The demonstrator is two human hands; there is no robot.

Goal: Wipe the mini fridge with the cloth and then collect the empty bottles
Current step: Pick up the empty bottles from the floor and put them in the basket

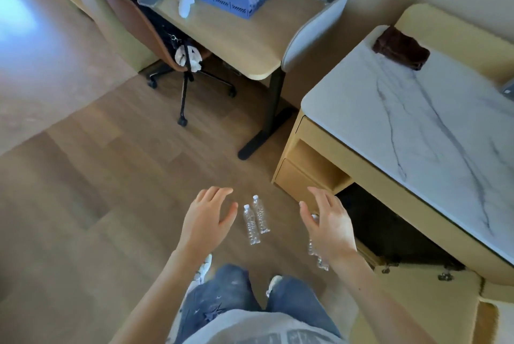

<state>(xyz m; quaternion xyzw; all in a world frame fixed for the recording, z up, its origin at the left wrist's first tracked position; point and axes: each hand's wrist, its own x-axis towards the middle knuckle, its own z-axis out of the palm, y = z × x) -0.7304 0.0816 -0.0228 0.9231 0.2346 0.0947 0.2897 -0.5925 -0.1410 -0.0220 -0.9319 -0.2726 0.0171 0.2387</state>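
Down on the floor at six o'clock, two empty bottles (256,220) lie between her spread, empty left hand (207,214) and right hand (329,225), so bottle-collecting looks begun and next means bending to grab them.

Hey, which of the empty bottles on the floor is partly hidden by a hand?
The bottle under the right hand. That hand covers its middle, while the two bottles side by side between the hands lie in full view.
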